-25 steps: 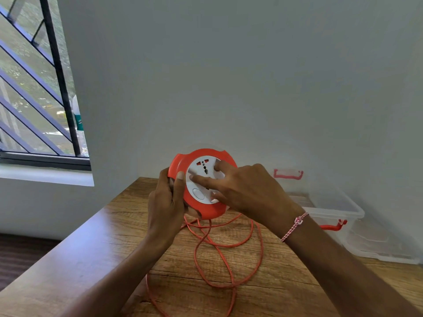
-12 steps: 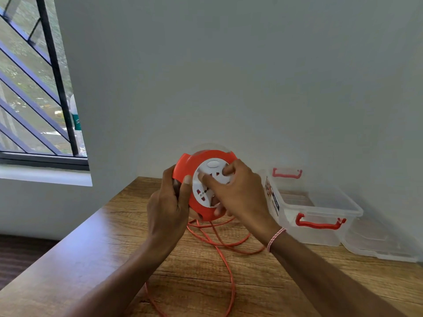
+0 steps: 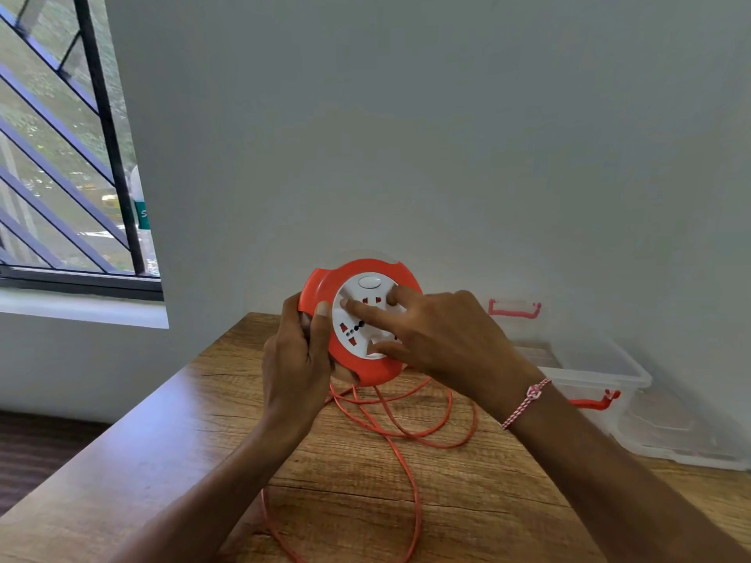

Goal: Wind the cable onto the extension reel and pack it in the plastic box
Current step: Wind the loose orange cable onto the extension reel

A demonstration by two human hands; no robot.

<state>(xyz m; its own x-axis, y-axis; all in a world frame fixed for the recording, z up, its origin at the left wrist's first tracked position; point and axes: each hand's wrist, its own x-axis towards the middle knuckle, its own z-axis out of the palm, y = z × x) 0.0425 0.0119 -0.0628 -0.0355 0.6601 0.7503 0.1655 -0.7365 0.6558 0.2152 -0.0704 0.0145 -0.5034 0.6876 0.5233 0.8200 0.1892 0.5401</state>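
Observation:
An orange extension reel (image 3: 357,274) with a white socket face (image 3: 367,331) is held upright above the wooden table (image 3: 170,440). My left hand (image 3: 294,359) grips its left rim. My right hand (image 3: 443,339) has its fingers spread on the white face. Loose orange cable (image 3: 410,473) hangs from the reel's bottom and lies in loops on the table, running toward the near edge. The clear plastic box (image 3: 609,367) with red handles stands at the right by the wall, partly hidden behind my right hand.
A clear lid (image 3: 682,432) lies flat to the right of the box. The white wall is right behind the table. A barred window (image 3: 69,156) with a ledge is at the left, and dark floor (image 3: 36,449) shows beyond the table's left edge.
The white face has turned under my right hand: its round button went from the bottom to the top. The cable loops on the table have shifted and shrunk.

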